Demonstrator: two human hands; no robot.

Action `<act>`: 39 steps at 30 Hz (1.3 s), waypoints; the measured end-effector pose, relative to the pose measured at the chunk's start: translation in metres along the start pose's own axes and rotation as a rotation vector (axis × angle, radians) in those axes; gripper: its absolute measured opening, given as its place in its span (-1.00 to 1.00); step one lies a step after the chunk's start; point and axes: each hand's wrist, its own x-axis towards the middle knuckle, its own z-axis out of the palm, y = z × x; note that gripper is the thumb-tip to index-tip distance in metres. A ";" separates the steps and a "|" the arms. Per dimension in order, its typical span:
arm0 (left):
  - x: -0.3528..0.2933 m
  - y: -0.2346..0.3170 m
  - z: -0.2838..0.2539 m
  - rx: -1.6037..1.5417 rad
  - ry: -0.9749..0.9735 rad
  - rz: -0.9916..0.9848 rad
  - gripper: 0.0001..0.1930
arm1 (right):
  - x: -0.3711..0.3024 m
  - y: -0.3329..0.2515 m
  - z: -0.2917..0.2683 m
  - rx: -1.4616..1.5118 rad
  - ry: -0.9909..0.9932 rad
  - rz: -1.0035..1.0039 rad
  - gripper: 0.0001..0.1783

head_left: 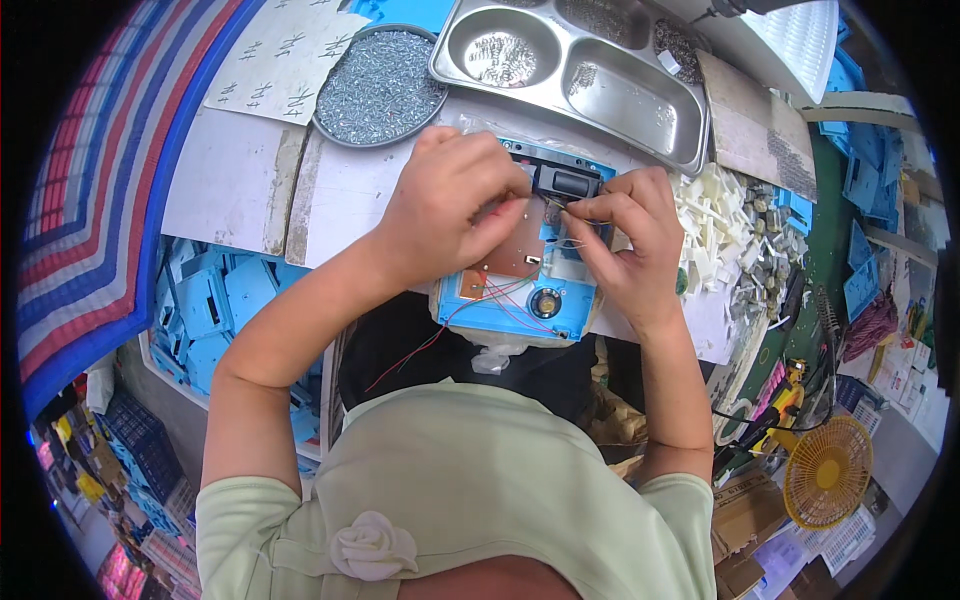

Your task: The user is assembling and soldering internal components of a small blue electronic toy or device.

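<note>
A blue plastic housing (470, 315) lies at the table's near edge, its inside facing up. It carries a brown circuit board (520, 245), a small round speaker (545, 303) and a black boxy part (568, 182) at its far end. My left hand (455, 200) is closed over the board's left side; what its fingers hold, if anything, is hidden. With thumb and forefinger together, my right hand (635, 230) pinches a thin wire (560, 205) beside the black part. Red and green wires (495, 292) cross the near end, and some hang over the table's edge.
Beyond the housing stand a round tray of screws (385, 85) and a steel compartment tray (690, 135) with small metal parts. White plastic pieces (715, 220) and metal parts (765, 250) are heaped at the right. Blue housings (205, 300) fill a bin at lower left. A yellow fan (828, 472) stands lower right.
</note>
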 end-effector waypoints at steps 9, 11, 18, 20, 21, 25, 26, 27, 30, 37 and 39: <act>-0.008 0.028 0.004 0.471 0.155 -0.278 -0.76 | -0.012 0.001 -0.003 0.071 0.045 0.088 -0.82; -0.005 0.035 0.004 0.284 0.374 -0.173 -0.75 | -0.016 0.002 -0.007 0.137 0.075 0.151 -0.82; 0.019 0.057 0.010 -0.153 -0.063 -0.129 -0.80 | -0.016 0.001 -0.016 0.305 0.081 0.291 -0.82; 0.028 0.048 0.015 -0.094 -0.084 -0.077 -0.87 | -0.012 0.001 -0.017 0.329 0.070 0.286 -0.83; 0.031 0.047 0.014 -0.148 -0.129 -0.152 -0.87 | -0.011 0.001 -0.018 0.339 0.065 0.290 -0.83; 0.035 0.045 0.008 -0.251 -0.212 -0.306 -0.89 | -0.010 0.007 -0.015 0.361 0.054 0.322 -0.84; 0.035 0.046 0.008 -0.240 -0.206 -0.294 -0.90 | -0.010 0.008 -0.014 0.367 0.056 0.320 -0.84; 0.036 0.047 0.007 -0.228 -0.199 -0.283 -0.90 | -0.009 0.009 -0.013 0.373 0.055 0.316 -0.84; 0.037 0.047 0.010 -0.156 -0.149 -0.200 -0.91 | -0.008 0.008 -0.014 0.344 0.080 0.273 -0.82; 0.035 0.049 0.017 0.012 -0.154 -0.041 -0.91 | -0.006 -0.001 -0.022 -0.039 0.131 -0.028 -0.80; 0.037 0.048 0.015 -0.037 -0.174 -0.059 -0.92 | -0.004 0.000 -0.026 0.089 0.058 0.104 -0.82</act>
